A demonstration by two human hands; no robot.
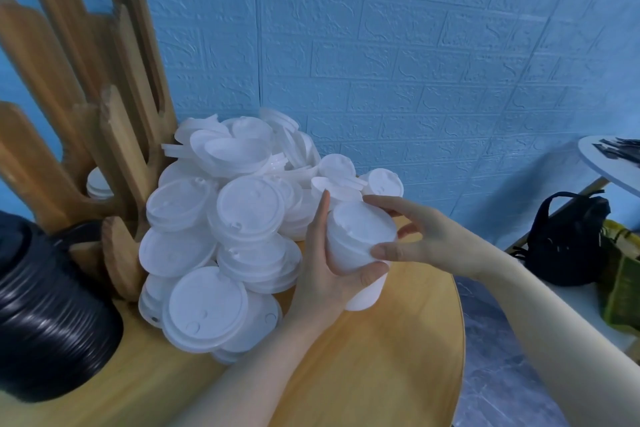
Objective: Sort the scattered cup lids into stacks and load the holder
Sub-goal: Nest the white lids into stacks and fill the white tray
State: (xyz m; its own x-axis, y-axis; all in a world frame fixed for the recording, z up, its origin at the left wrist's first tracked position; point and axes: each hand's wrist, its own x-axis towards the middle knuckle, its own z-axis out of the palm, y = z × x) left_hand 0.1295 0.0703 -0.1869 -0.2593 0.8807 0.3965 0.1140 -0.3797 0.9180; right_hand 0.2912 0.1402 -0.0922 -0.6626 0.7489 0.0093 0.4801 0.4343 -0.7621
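A big heap of white cup lids [228, 218] lies on the round wooden table [381, 357], against the wooden holder [114, 149] at the left. A few white lids [98, 184] sit inside one of the holder's slots. My left hand [325, 274] grips a tilted stack of small white lids [360, 250] from below and from the left. My right hand [422, 236] pinches the top of that same stack with thumb and fingers. The stack hangs just above the table, to the right of the heap.
A tall stack of black lids [52, 315] stands at the table's left front. To the right, off the table, a black bag [568, 236] and a green bag [623, 281] rest on a white surface. A blue brick-pattern wall is behind.
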